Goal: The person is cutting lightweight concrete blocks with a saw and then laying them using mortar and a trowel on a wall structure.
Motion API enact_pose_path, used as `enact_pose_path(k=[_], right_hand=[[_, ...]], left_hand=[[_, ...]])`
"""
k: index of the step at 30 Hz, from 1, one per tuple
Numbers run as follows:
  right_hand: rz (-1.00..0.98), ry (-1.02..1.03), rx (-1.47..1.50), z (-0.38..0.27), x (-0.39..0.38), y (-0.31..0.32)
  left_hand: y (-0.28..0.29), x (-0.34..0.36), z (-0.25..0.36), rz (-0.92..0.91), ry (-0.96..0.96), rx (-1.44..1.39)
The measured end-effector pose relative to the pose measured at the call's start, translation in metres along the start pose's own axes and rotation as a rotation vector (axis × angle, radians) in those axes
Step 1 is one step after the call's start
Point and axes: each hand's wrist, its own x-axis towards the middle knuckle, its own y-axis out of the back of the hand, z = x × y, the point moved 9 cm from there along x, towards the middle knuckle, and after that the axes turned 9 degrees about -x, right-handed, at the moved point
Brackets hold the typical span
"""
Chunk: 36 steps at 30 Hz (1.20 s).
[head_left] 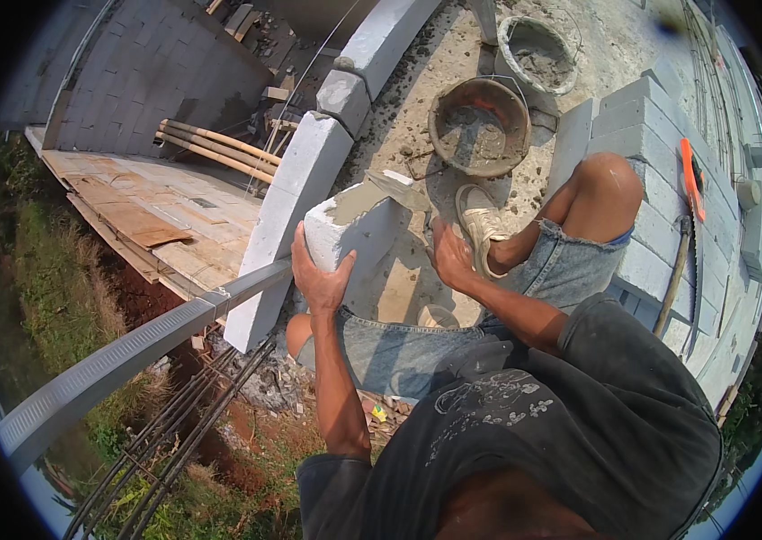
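My left hand [320, 277] grips the near left side of a light-grey concrete block [370, 232], thumb on its front face and fingers along its left edge. Wet grey mortar [354, 203] coats the block's upper face. In my right hand [453, 255] is a mortar-smeared trowel [406, 193], whose blade lies at the far right end of that coated face. My fingers partly hide its handle. Just left of the block runs a low wall of pale blocks [295, 184].
Two mortar buckets [480, 168] [538, 79] stand ahead on the gritty slab. Stacked blocks [646, 121] lie right, with an orange-handled saw [693, 180] and a wooden-handled tool [673, 279] on them. A metal channel [129, 369] and rebar [185, 418] extend left over a drop.
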Motion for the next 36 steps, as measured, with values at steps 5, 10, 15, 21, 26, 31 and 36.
enact_pose_path(k=[5, 10, 15, 21, 26, 31, 36], right_hand=[[-0.117, -0.126, -0.047, 0.022, -0.018, 0.003], [-0.033, -0.045, -0.083, 0.019, 0.012, 0.033], [-0.107, 0.08, -0.291, 0.001, 0.048, 0.044], [-0.337, 0.126, -0.244, -0.02, 0.042, 0.039], [-0.311, 0.137, 0.0, -0.042, 0.015, 0.052], [-0.509, 0.304, 0.127, -0.064, -0.023, 0.044], [-0.492, 0.23, 0.506, -0.055, -0.022, 0.045]], left_hand=[[-0.002, 0.003, -0.007, -0.014, -0.009, -0.015], [0.001, 0.0, -0.013, -0.019, -0.028, -0.067], [0.004, -0.014, -0.013, -0.025, -0.05, -0.034], [0.009, -0.02, -0.022, 0.035, -0.02, -0.073], [0.007, -0.018, -0.022, 0.016, 0.022, -0.06], [0.007, -0.021, -0.023, 0.02, 0.028, -0.079], [0.011, -0.022, -0.025, 0.057, 0.006, -0.013]])
